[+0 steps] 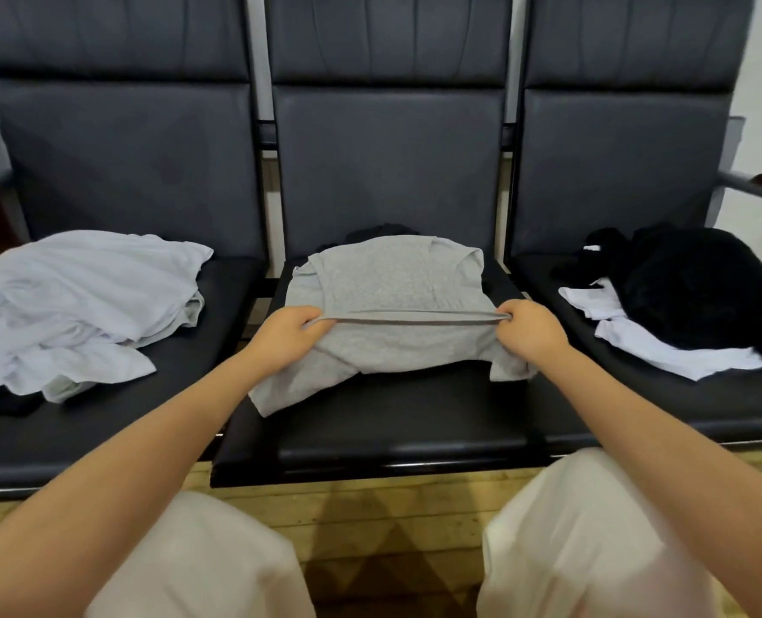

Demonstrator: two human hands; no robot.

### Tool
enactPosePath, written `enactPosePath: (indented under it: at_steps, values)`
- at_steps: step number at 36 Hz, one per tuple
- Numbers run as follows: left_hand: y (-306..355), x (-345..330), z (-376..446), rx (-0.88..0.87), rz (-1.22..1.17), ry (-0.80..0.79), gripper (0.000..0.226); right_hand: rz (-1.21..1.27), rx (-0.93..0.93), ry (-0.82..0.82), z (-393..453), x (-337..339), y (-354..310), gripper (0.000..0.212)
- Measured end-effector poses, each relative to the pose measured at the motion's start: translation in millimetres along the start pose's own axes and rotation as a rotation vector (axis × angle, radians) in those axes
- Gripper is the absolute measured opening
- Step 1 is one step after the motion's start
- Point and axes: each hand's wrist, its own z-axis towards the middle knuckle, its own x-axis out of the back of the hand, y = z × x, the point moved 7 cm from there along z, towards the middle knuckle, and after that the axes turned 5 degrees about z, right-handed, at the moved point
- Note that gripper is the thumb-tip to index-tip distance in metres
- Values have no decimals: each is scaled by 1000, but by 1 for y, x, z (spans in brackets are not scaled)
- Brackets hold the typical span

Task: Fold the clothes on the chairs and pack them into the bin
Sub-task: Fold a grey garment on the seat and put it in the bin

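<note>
- Both hands, left hand (286,333) and right hand (531,328), pinch the grey shirt's (383,287) taut near edge.
- That edge runs straight between the fingers; the shirt's body lies beyond them on the middle chair seat (397,421).

Dark garment (381,230) behind grey shirt (388,287) mostly hidden; black pile (700,287) cut off at rt edge.

Grey shirt (388,287): soft matt knit; chairs (388,171): smooth leatherette; floor (370,506): wood.

Three chairs (388,421) stand side by side: a crumpled heap (80,305) on the left seat, a shirt (383,301) on the middle, a pile (691,296) on the right.
</note>
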Motion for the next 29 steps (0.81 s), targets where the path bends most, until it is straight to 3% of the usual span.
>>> enactPosePath:
  at_steps: [2, 6, 9, 15, 19, 25, 27, 29]
  values:
    - [-1, 3, -3, 8, -63, -5, 48, 130, -34, 76, -2, 11, 7, 26]
    - [-7, 9, -6, 42, -185, 18, 51, 642, -182, 172, -12, 27, 18, 29]
    - [-9, 11, -11, 39, -150, 23, 50, 737, -211, 161, -20, 28, 19, 37]
    - [-12, 9, -23, 79, -98, 22, 35, 690, -208, 83, -31, 27, 22, 40]
    - [-6, 8, -34, 95, -208, 37, 37, 476, -202, -150, -39, 5, 17, 39]
    - [2, -22, -56, 77, -27, -256, 29, 58, -44, -559, -68, -23, 15, 37]
    - [2, -33, -63, 71, 85, -370, 31, 12, -17, -618, -73, -26, 14, 38]
    - [1, -33, -64, 51, 106, -367, 30, -7, 23, -618, -73, -25, 9, 41]
